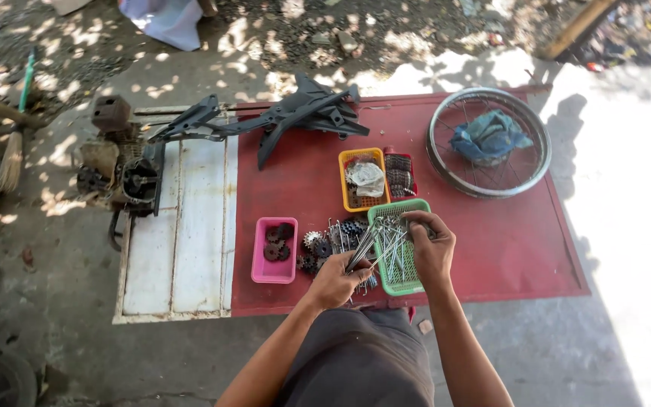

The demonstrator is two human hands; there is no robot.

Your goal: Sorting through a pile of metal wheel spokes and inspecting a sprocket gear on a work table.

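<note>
No labels, signs or screens are showing anywhere here; the nearest thing to packaging is a crumpled clear plastic bag (367, 179) lying in the yellow basket (347, 181) on the red board (506, 241); a pale white-lilac sack or bag (166, 21) is sitting on the ground at the far edge, well apart.

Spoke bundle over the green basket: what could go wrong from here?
1. The left hand grips the metal spokes only at one end; the fanned tips could slip and scatter past the green basket.
2. The right hand works among the pointed ends and may get pricked.
3. Dropped spokes might tangle in the sprockets beside it.
</note>
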